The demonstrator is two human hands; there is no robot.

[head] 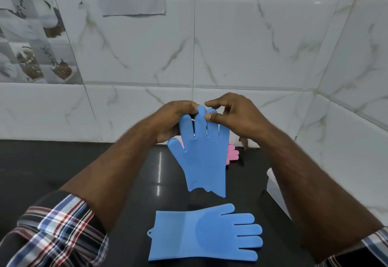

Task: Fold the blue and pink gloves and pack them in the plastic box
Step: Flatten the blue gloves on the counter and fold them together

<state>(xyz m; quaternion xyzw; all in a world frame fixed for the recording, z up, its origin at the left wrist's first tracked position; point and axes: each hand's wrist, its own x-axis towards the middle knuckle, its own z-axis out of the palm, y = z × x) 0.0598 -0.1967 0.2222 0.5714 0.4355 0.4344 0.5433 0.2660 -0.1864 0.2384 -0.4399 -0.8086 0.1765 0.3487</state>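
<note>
Head view — both hands pinch blue glove aloft.

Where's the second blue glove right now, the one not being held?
The flat blue glove lies on the black counter at bottom centre of the head view, fingers pointing right, below the held blue glove.

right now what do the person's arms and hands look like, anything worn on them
Both hands, the left hand and the right hand, are bare: no gloves, rings or watch visible. The forearms are bare too. Each arm has a rolled-up plaid shirt sleeve in dark navy with blue, white and red stripes.
</note>
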